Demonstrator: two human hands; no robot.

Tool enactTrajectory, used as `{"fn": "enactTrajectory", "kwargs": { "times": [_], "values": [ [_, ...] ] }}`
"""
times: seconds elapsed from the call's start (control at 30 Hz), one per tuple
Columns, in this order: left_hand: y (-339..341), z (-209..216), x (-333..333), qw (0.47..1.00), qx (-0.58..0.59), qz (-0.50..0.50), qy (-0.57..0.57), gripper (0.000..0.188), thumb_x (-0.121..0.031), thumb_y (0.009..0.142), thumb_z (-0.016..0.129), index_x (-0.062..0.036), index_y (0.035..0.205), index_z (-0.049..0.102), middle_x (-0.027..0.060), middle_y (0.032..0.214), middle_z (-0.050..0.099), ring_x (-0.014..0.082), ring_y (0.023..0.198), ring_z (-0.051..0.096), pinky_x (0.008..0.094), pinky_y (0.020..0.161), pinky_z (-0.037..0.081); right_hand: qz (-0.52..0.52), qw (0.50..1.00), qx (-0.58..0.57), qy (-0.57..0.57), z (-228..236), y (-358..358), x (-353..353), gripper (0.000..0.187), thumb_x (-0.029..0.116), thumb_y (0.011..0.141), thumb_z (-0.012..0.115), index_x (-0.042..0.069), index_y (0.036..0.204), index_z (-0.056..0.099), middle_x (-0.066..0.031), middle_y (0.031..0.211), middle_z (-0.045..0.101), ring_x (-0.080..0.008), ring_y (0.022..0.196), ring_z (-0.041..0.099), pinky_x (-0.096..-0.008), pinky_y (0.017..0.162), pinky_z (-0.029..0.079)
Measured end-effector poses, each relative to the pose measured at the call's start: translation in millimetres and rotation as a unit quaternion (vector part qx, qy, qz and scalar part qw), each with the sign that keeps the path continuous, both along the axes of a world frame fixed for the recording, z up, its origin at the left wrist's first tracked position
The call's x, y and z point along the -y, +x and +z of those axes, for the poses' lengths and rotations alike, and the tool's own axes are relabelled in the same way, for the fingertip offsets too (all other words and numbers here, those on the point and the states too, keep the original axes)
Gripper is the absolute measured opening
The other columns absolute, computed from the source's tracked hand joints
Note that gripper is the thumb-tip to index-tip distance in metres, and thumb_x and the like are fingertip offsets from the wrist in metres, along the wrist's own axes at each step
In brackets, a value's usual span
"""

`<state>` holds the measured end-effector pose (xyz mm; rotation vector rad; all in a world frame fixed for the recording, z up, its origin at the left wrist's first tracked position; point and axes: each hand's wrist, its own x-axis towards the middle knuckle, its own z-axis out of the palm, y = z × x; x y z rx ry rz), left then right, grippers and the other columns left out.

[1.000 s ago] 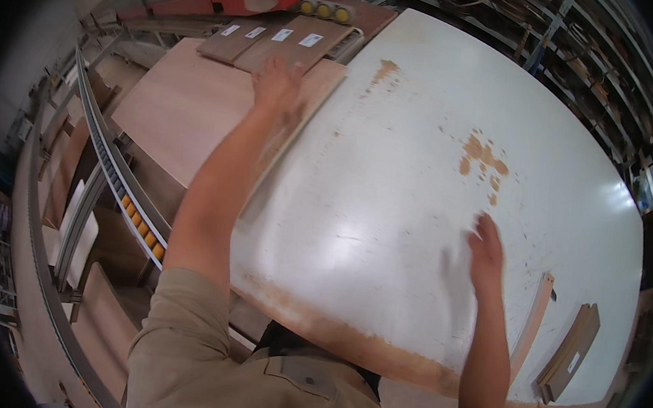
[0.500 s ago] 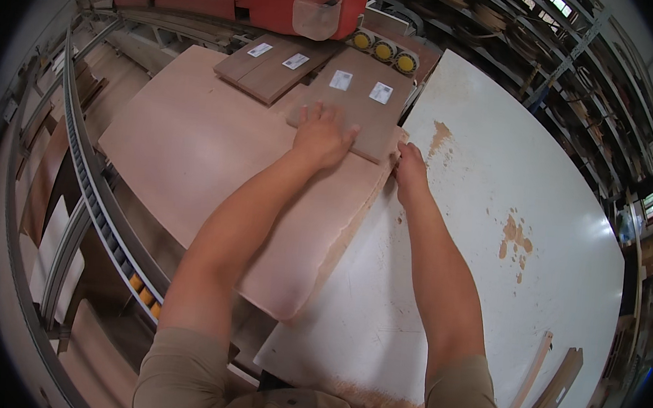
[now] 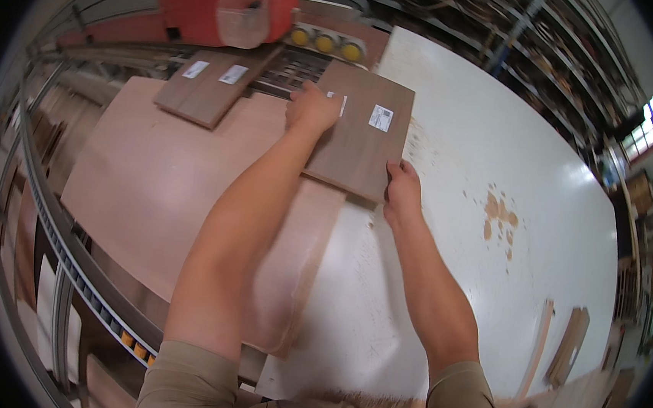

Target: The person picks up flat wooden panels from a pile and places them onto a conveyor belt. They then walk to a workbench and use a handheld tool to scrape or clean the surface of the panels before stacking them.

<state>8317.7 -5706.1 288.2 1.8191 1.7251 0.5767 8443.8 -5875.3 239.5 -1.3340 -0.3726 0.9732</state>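
Note:
A brown wood-grain board (image 3: 362, 142) with two white labels is gripped between my hands. My left hand (image 3: 312, 111) holds its left edge, fingers over the far side and partly covering one label. At its near right corner my right hand (image 3: 404, 189) is closed on the edge. The board lies across the border between the pinkish-tan sheet (image 3: 183, 170) and the white worktop (image 3: 442, 290); I cannot tell whether it is lifted off them. Farther left, another brown labelled board (image 3: 209, 87) rests on the far part of the sheet.
A red machine housing (image 3: 189, 1) with a clear plastic cup (image 3: 245, 23) stands at the back, beside yellow round rollers (image 3: 325, 43). A roller rail (image 3: 55, 236) curves along the left. Two narrow wood strips (image 3: 568, 346) lie at the near right. Loaded racks (image 3: 464, 19) line the back.
Both hands have taken hold of the labelled board and shifted it rightward, partly over the white worktop. My left hand went from lying flat on it to its left edge. The view has shifted.

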Motion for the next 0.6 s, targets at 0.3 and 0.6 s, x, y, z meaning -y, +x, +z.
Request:
{"fn": "enactTrajectory", "kwargs": {
  "times": [0.3, 0.6],
  "values": [
    [168.9, 38.3, 232.0, 0.850, -0.089, -0.485, 0.188, 0.055, -0.050, 0.084, 0.055, 0.0009, 0.097, 0.071, 0.0209, 0.102, 0.069, 0.0383, 0.097, 0.064, 0.0458, 0.090, 0.048, -0.139, 0.968, -0.208, -0.007, 24.4, -80.1, 257.9, 0.033, 0.017, 0.095, 0.058, 0.014, 0.126, 0.048, -0.0016, 0.127, 0.053, -0.0183, 0.115, 0.050, -0.0431, 0.098, 0.040],
    [253.6, -40.0, 471.3, 0.582, -0.026, -0.783, 0.217, 0.049, -0.048, 0.092, 0.053, -0.0065, 0.114, 0.068, 0.0185, 0.122, 0.059, 0.0349, 0.127, 0.046, 0.0471, 0.112, 0.029, -0.144, 0.959, -0.224, 0.097, -2.1, -44.6, 356.3, 0.031, 0.008, 0.092, 0.059, 0.006, 0.123, 0.053, -0.0012, 0.111, 0.062, -0.0137, 0.096, 0.057, -0.0327, 0.085, 0.045]
  ]
}}
